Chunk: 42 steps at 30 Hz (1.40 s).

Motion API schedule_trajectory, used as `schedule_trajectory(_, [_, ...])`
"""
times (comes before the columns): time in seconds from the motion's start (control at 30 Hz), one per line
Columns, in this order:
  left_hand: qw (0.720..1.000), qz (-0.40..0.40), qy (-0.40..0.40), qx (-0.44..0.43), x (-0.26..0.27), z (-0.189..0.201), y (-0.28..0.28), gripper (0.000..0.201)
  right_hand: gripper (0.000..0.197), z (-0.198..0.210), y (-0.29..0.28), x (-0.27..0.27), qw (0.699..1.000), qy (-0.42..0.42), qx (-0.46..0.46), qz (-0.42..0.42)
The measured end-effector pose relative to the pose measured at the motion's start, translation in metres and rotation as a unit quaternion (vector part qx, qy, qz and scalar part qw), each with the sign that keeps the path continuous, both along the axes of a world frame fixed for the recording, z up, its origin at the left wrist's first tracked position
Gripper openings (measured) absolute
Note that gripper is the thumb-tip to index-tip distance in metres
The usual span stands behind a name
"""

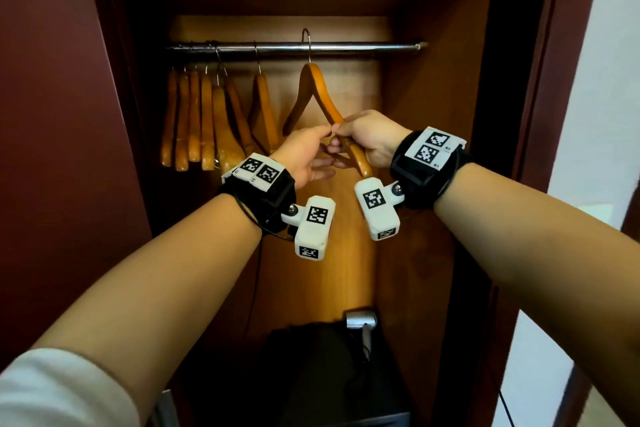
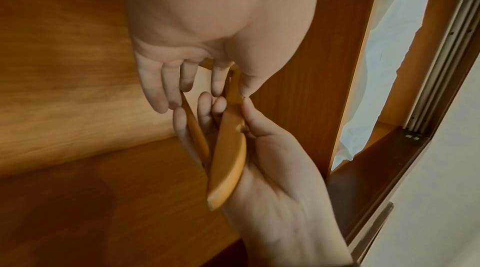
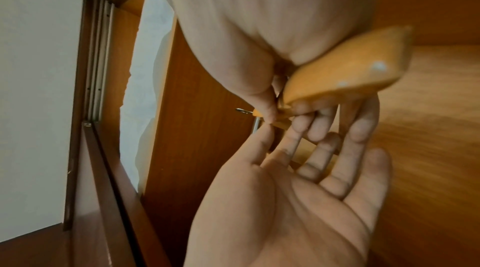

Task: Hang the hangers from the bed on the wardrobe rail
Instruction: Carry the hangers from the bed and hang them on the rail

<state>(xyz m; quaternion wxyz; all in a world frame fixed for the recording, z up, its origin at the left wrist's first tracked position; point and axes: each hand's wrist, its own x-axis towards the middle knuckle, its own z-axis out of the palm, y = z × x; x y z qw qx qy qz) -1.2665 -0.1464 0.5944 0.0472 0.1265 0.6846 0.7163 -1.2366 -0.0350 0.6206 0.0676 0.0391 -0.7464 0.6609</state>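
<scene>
A wooden hanger (image 1: 318, 90) with a metal hook hangs in the open wardrobe, its hook looped over the chrome rail (image 1: 360, 46) near the middle. My right hand (image 1: 360, 142) grips the lower end of its right arm (image 3: 350, 66), fingers curled round the wood. My left hand (image 1: 323, 135) pinches the same arm just above, between thumb and forefinger (image 2: 219, 84), its other fingers straight and touching the lower bar. The wooden end (image 2: 228, 158) lies in my right palm (image 2: 272, 179). Both thumbs meet tip to tip.
Several wooden hangers (image 1: 204, 121) hang bunched at the rail's left end. The rail is bare to the right of the hook. A black bag (image 1: 311, 357) and a silver hair dryer (image 1: 360, 321) sit at the wardrobe bottom. A dark red door (image 1: 52, 114) stands left.
</scene>
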Motion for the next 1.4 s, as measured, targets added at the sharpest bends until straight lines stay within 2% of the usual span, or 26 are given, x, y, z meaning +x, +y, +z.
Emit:
schedule_trajectory(0.17, [0.999,-0.016,0.019,-0.021,-0.015,0.012,-0.015,0.026,0.024,0.009,-0.016,-0.031,1.000,-0.009,-0.014,-0.019])
schedule_trajectory(0.3, [0.987,0.047,0.113,-0.101,-0.029,0.021,-0.029,0.020,0.025,0.014,-0.025,-0.052,0.999,-0.029,-0.032,-0.003])
schedule_trajectory(0.37, [0.965,0.125,0.189,-0.133,-0.036,0.024,-0.037,0.012,0.022,0.016,-0.030,-0.061,0.999,-0.032,-0.032,0.006])
schedule_trajectory(0.43, [0.929,0.208,0.254,-0.174,-0.047,0.027,-0.046,0.014,0.019,0.018,-0.035,-0.070,0.999,-0.035,-0.032,0.003])
schedule_trajectory(0.53, [0.894,0.259,0.288,-0.227,-0.057,0.027,-0.057,0.021,0.020,0.019,-0.040,-0.078,0.998,-0.044,-0.039,0.001])
schedule_trajectory(0.67, [0.901,0.242,0.266,-0.243,-0.064,0.023,-0.062,0.020,0.019,0.017,-0.048,-0.085,0.998,-0.053,-0.028,0.011])
schedule_trajectory(0.87, [0.917,0.200,0.266,-0.221,-0.059,0.022,-0.059,0.017,0.019,0.011,-0.051,-0.090,0.999,-0.045,-0.020,0.023])
schedule_trajectory(0.97, [0.912,0.205,0.269,-0.230,-0.056,0.019,-0.057,0.017,0.016,0.005,-0.048,-0.089,1.000,-0.024,-0.009,0.016])
schedule_trajectory(1.2, [0.911,0.207,0.254,-0.250,-0.044,0.006,-0.047,0.021,0.024,-0.015,-0.035,-0.083,0.997,0.021,0.063,-0.029])
schedule_trajectory(1.3, [0.908,0.214,0.256,-0.254,-0.038,-0.001,-0.038,0.022,0.028,-0.029,-0.026,-0.074,0.998,0.019,0.050,-0.017])
schedule_trajectory(1.4, [0.910,0.225,0.251,-0.242,-0.029,-0.014,-0.025,0.022,0.019,-0.042,-0.014,-0.061,0.999,-0.002,0.048,-0.001])
